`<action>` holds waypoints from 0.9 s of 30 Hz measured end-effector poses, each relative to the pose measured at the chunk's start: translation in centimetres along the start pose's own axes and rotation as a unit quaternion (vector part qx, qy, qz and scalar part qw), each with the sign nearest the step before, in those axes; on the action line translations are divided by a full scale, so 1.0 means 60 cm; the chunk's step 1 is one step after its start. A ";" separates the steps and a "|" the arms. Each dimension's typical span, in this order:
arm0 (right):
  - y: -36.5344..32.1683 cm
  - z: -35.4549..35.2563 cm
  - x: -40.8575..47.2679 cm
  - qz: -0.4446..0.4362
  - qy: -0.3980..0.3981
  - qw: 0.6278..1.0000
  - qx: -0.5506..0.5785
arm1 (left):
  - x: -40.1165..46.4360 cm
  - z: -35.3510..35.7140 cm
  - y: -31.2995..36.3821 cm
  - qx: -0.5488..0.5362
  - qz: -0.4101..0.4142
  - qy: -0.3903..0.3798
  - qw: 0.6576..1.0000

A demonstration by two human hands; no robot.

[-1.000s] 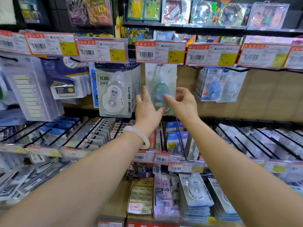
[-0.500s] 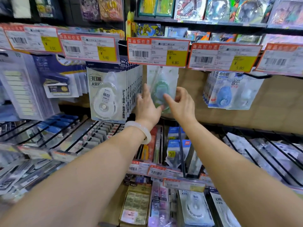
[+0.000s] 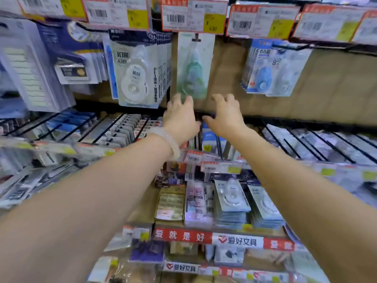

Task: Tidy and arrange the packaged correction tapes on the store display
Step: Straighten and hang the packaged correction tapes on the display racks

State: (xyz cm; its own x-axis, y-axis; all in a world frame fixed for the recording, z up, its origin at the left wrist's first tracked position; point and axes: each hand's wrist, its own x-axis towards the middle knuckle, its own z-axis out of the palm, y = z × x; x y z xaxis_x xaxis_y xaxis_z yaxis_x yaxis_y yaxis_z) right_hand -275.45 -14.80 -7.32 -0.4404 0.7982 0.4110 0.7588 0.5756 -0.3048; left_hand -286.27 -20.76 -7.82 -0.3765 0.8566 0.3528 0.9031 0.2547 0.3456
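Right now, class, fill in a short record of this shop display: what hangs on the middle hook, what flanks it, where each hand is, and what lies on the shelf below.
middle hook: green correction tape pack, hanging alone
left neighbour: row of white tape packs
right neighbour: blue tape packs
left hand: just below the green pack, fingers loosely spread, holding nothing
right hand: beside the left, lower right of the pack, fingers loosely curled, holding nothing
lower shelf: stacked tape packs
price tag above hook: blurred
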 end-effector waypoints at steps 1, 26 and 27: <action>-0.005 -0.004 -0.016 0.000 -0.003 1.000 -0.010 | -0.018 -0.009 -0.001 0.010 0.016 -0.003 1.000; 0.034 0.114 -0.352 0.026 -0.148 0.979 -0.136 | -0.314 0.104 -0.067 0.155 0.093 -0.192 0.965; 0.044 0.115 -0.351 0.035 -0.154 0.977 -0.140 | -0.311 0.110 -0.064 0.155 0.096 -0.198 0.963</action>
State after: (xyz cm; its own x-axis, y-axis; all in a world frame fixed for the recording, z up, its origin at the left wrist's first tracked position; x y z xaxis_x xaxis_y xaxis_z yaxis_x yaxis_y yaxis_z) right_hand -267.49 -28.89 -22.71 -0.4735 0.8744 0.1063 0.8749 0.4808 -0.0582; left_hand -281.36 -34.76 -21.49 -0.1438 0.9896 0.0040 0.9896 0.1438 0.0100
